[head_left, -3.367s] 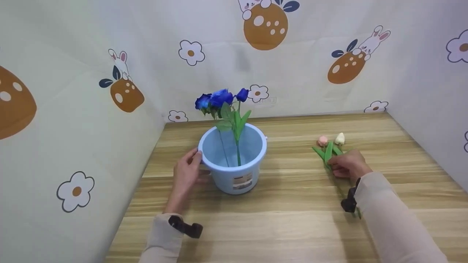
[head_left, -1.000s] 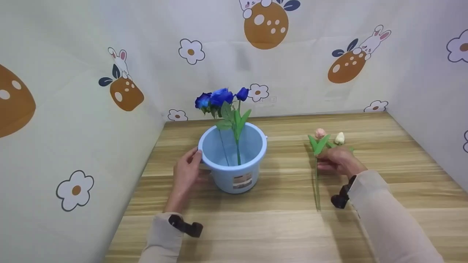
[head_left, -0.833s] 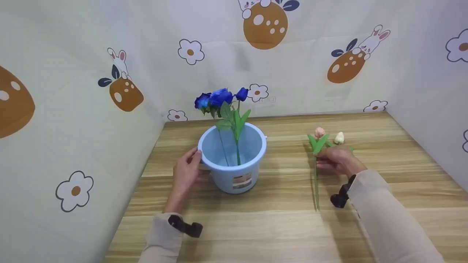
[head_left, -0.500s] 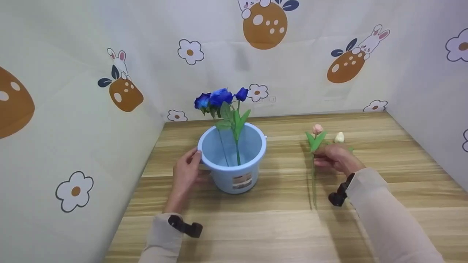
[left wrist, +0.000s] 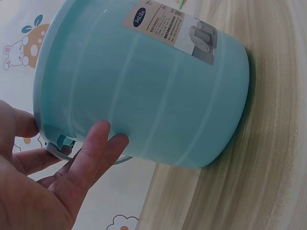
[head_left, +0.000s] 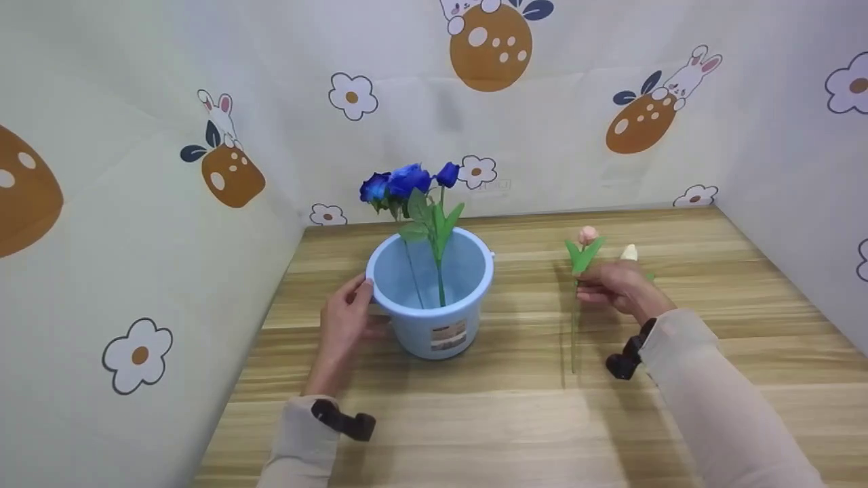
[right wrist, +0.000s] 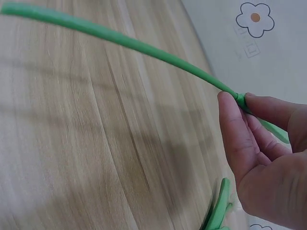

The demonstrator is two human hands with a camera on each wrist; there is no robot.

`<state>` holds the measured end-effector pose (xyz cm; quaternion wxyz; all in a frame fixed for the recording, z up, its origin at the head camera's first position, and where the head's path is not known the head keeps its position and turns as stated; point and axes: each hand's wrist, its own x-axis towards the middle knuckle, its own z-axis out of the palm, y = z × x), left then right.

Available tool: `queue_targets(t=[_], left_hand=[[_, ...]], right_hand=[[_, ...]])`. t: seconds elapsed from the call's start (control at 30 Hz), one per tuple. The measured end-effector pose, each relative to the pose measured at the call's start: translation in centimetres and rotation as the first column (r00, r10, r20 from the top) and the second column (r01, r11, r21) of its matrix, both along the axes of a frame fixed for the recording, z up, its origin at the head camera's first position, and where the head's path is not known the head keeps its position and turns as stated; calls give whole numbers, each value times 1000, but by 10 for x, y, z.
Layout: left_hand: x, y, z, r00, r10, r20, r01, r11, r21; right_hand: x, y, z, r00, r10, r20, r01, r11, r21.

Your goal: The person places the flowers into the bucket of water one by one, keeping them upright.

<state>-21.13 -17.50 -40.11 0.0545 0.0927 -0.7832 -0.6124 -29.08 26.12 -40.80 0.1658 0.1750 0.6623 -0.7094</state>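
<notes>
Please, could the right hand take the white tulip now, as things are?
Probably not yet: the right hand looks close to the white tulip, but its fingers pinch the pink tulip, so it would likely need to release that first.

The left bucket (head_left: 412,332) is light blue, its flowers (head_left: 409,181) deep blue. At right, one tulip (head_left: 582,259) is pink and green, a second tulip (head_left: 629,253) cream. The table (head_left: 502,434) is streaked brown; the far wall (head_left: 407,132) has orange-brown fruit (head_left: 488,61) and white blossoms (head_left: 352,97).
</notes>
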Motion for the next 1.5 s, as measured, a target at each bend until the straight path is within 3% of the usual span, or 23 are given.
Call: queue_targets(t=[0.83, 1.1, 1.5], left_hand=[[1, -1, 5, 997, -21, 70, 19, 999, 25], [0, 1, 2, 1000, 3, -5, -3, 1000, 25], [0, 0, 2, 1000, -16, 26, 16, 1000, 11]], right_hand=[[-6, -13, 16, 1000, -20, 5, 20, 996, -82], [-7, -18, 21, 1000, -19, 0, 19, 993, -113], [-7, -21, 25, 1000, -28, 8, 29, 992, -121]])
